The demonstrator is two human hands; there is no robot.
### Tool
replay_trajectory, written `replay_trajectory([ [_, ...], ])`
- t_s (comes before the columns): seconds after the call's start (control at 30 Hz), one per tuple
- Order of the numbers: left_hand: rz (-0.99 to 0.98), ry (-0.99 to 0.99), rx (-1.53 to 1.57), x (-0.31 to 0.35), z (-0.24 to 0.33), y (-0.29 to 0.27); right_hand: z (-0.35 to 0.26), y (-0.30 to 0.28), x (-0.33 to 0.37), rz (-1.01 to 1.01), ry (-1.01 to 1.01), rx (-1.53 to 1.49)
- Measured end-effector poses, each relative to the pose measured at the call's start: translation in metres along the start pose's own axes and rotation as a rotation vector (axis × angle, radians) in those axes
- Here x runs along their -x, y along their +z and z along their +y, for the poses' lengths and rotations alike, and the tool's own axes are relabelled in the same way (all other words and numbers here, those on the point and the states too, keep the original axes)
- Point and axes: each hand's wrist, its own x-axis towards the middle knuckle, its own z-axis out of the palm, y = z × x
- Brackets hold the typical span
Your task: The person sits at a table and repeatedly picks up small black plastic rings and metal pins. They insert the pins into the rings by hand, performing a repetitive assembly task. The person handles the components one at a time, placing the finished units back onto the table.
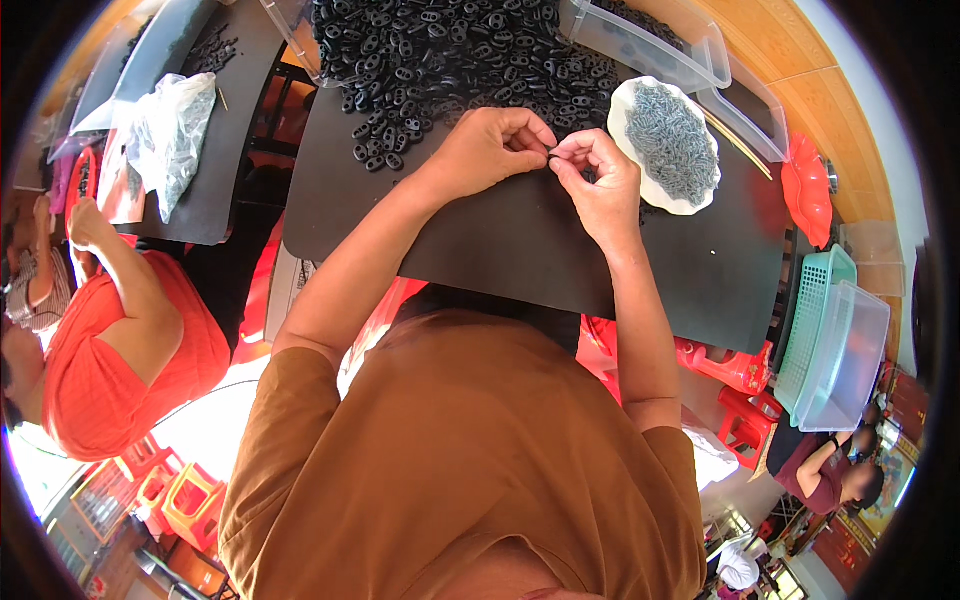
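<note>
Both hands meet over the black table, fingertips pinched together just below a pile of parts. Between them shows a bit of a small black part [551,154], mostly hidden by the fingers. My left hand [493,150] closes on it from the left, thumb against forefinger. From the other side, my right hand [607,185] pinches at the same spot. Black oval parts with two holes [440,60] lie heaped beyond the hands. Close to my right hand stands a white wavy-rimmed dish [690,208] full of small grey pin-like pieces [668,135].
Clear plastic bins [660,45] lie at the far side of the black table [480,255]. A red dish [807,190] and a green basket [812,330] are at the right. Leftward, a person in red [140,340] sits by another table with a plastic bag [180,135].
</note>
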Motion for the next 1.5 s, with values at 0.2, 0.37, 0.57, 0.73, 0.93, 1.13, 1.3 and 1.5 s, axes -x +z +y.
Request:
replay_trajectory([
  [0.2,-0.016,-0.022,0.000,0.001,-0.002,0.001,0.007,0.002,0.004,0.012,0.003,-0.020],
  [0.37,0.011,0.008,-0.016,-0.001,-0.003,0.003,0.008,0.005,0.004,0.056,-0.018,-0.034],
  [0.57,0.031,0.046,0.041,-0.005,0.001,0.001,0.002,0.000,-0.003,0.016,0.047,-0.216],
  [0.73,0.062,0.084,0.123,-0.004,0.018,-0.003,0.009,-0.010,-0.007,0.028,0.037,-0.419],
  [0.93,0.155,0.119,-0.256,-0.002,0.016,-0.011,0.015,-0.026,-0.009,0.084,0.077,-0.557],
  [1.13,0.172,0.376,-0.609,-0.020,0.017,-0.004,0.022,-0.038,-0.012,0.106,0.076,-0.706],
  [1.3,0.154,0.487,-0.842,-0.042,0.009,0.014,0.023,-0.043,-0.012,0.078,0.104,-0.720],
  [1.5,0.103,0.509,-0.838,-0.045,-0.002,0.006,0.019,-0.043,-0.013,0.069,0.102,-0.685],
])
